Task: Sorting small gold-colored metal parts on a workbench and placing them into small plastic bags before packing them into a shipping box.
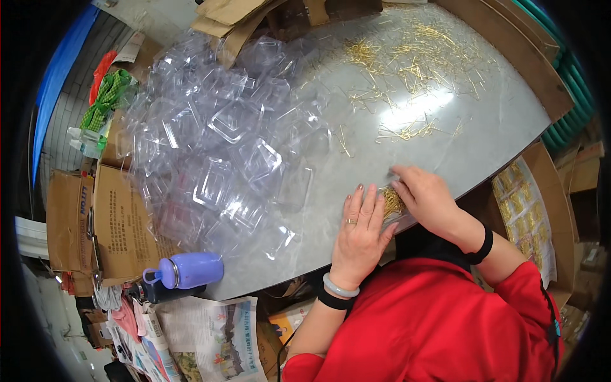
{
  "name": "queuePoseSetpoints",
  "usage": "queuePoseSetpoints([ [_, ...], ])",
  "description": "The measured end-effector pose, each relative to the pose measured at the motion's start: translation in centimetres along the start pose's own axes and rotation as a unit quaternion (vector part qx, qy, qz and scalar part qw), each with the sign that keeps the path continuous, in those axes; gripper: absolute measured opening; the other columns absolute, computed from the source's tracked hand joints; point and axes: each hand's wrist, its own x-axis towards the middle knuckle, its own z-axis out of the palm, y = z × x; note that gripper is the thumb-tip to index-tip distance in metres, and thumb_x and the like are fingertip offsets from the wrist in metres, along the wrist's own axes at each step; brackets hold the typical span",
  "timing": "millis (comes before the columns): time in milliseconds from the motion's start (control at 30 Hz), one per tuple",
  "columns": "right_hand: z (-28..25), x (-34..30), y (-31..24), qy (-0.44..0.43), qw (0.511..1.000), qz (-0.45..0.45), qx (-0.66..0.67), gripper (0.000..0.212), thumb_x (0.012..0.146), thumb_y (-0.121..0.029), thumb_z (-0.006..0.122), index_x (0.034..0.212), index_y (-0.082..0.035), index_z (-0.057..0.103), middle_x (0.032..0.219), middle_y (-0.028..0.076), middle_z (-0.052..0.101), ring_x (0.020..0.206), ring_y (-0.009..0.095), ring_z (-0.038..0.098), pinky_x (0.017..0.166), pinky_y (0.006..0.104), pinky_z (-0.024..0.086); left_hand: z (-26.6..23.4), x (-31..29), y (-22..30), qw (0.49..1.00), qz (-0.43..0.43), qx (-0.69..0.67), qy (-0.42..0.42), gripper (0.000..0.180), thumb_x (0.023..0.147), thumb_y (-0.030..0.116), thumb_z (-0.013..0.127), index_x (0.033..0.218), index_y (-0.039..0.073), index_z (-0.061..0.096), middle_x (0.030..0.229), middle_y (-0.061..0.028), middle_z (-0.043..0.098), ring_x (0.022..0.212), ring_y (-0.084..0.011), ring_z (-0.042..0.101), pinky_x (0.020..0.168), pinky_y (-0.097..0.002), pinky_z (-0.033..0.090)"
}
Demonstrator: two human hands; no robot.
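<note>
A compact bundle of gold wire hooks (392, 202) sits between my two hands near the table's front edge; whether a clear box surrounds it is hard to make out. My left hand (358, 234), with a ring, lies along its left side, fingers long and close together and thumb below the bundle. Over the right side curls my right hand (433, 198), its thumb and forefinger against the hooks. The fingers partly cover the bundle. Loose gold wire hooks (407, 132) lie scattered beyond my hands.
Clear plastic boxes (235, 121) pile up over the left of the grey table (318, 235). A purple bottle (197, 270) lies at the front left edge. More gold hooks (426, 57) spread at the back. On the right, a cardboard box (547, 159) holds filled packs (523, 210).
</note>
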Motion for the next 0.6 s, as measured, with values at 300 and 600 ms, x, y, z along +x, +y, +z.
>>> queuePoseSetpoints([
  [300,-0.2,-0.5,-0.4,0.028,0.998,0.025,0.041,0.030,0.096,-0.011,0.066,0.125,-0.002,0.062,0.093,0.016,0.070,0.078,0.034,0.068,0.069,0.0415,0.055,-0.7,0.0,0.0,0.996,-0.025,-0.087,-0.014,0.073,0.093,0.031,0.073,0.150,-0.003,0.041,0.155,-0.0206,0.044,0.145,-0.0430,0.038,0.117,-0.0521,0.037],
  [600,-1.5,-0.1,-0.2,-0.016,0.964,0.129,0.233,0.036,0.095,0.000,0.064,0.130,0.000,0.058,0.076,0.006,0.063,0.067,0.012,0.062,0.063,0.0294,0.051,-1.5,-1.1,-1.2,0.945,-0.108,-0.304,0.047,0.110,0.081,0.035,0.085,0.159,-0.004,0.019,0.161,-0.0245,0.033,0.150,-0.0401,0.033,0.121,-0.0471,0.032],
])
